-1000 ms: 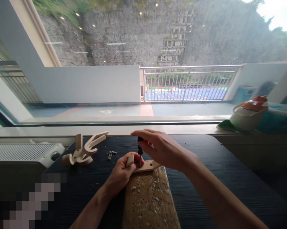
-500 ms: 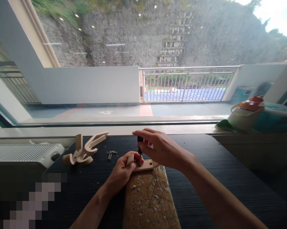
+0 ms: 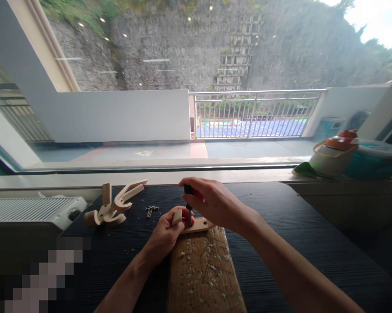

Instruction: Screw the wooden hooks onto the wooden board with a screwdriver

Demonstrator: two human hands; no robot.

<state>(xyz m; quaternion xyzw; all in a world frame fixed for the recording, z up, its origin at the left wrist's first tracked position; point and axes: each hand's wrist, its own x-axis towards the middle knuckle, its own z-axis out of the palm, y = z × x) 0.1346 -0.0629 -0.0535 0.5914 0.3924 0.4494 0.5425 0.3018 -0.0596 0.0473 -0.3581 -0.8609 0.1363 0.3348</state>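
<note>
My right hand (image 3: pixel 209 198) grips the black and red handle of a screwdriver (image 3: pixel 188 201), which stands nearly upright. Its tip meets a hole in a pale wooden hook (image 3: pixel 197 225); whether a screw sits under it is hard to see. With fingers closed round the hook's raised end, my left hand (image 3: pixel 169 224) steadies it on the far end of a thick wooden block (image 3: pixel 202 269). A second, dark hole shows in the hook to the right of the tip. The block's top is pitted and scattered with wood crumbs.
Several more wooden hooks (image 3: pixel 112 208) lie piled at the table's left. Between them and my left hand is a small heap of screws (image 3: pixel 151 211). Beyond the black table (image 3: pixel 270 221) runs a windowsill (image 3: pixel 163 177). A radiator (image 3: pixel 35 208) stands left, a bottle (image 3: pixel 336 152) right.
The screwdriver's handle has tipped slightly left and my right hand has turned a little with it. My left hand and the hook keep their place on the block.
</note>
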